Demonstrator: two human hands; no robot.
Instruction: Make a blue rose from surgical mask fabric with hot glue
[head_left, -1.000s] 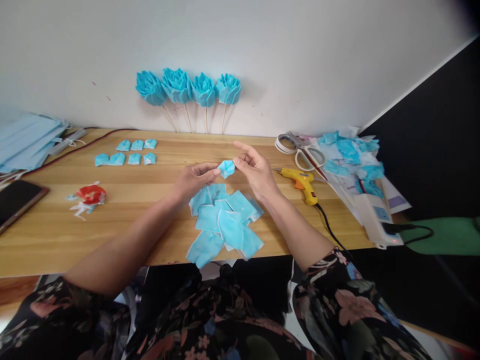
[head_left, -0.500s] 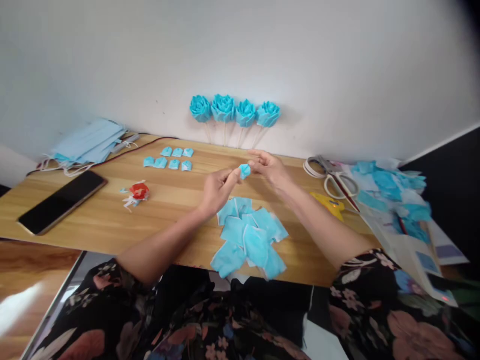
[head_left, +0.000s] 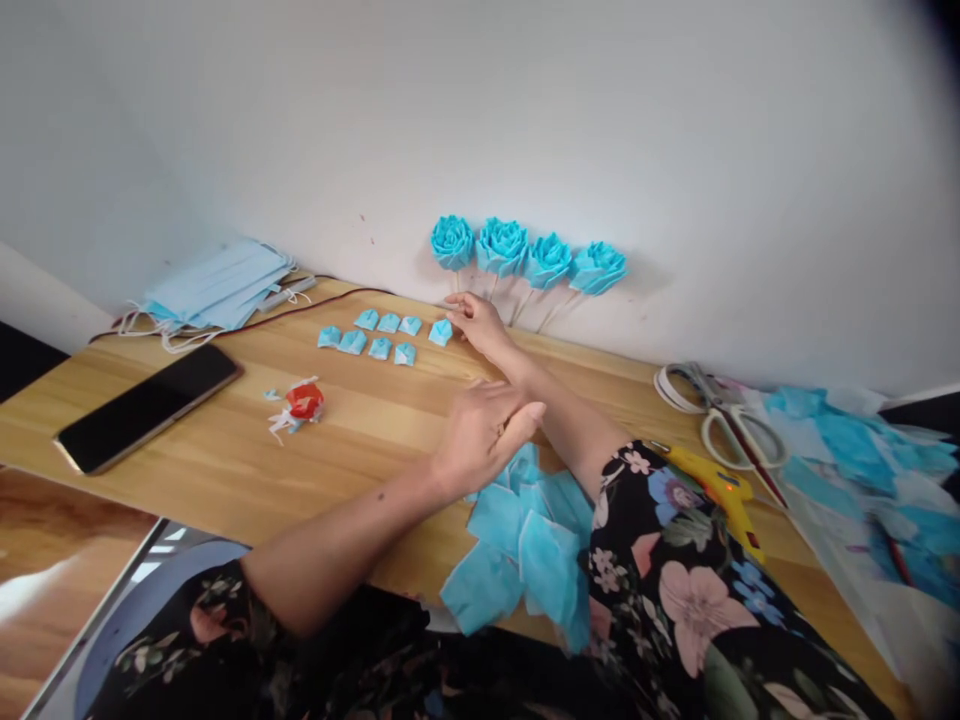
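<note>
My right hand [head_left: 478, 325] reaches over the left forearm's line to the back of the table, with its fingertips at a small folded blue fabric petal [head_left: 440, 332]. The petal stands at the right end of two rows of similar folded petals [head_left: 380, 348]. My left hand [head_left: 484, 435] hovers in front of the right forearm, thumb stretched out, its other fingers partly hidden; I see nothing in it. Beneath and beyond it lies a loose pile of flat blue fabric pieces [head_left: 517, 535], partly covered by my right sleeve.
Blue fabric roses [head_left: 502, 246] on sticks lean against the wall. Face masks [head_left: 217, 287] and a phone [head_left: 150, 408] lie left, near a red crumpled wrapper [head_left: 305, 402]. At right are scissors [head_left: 739, 435], a yellow glue gun [head_left: 724, 490] and blue scraps [head_left: 855, 435].
My right hand has carried the folded petal left to the rows. My left hand has let go of it and drawn back toward the pile. The view has turned somewhat.
</note>
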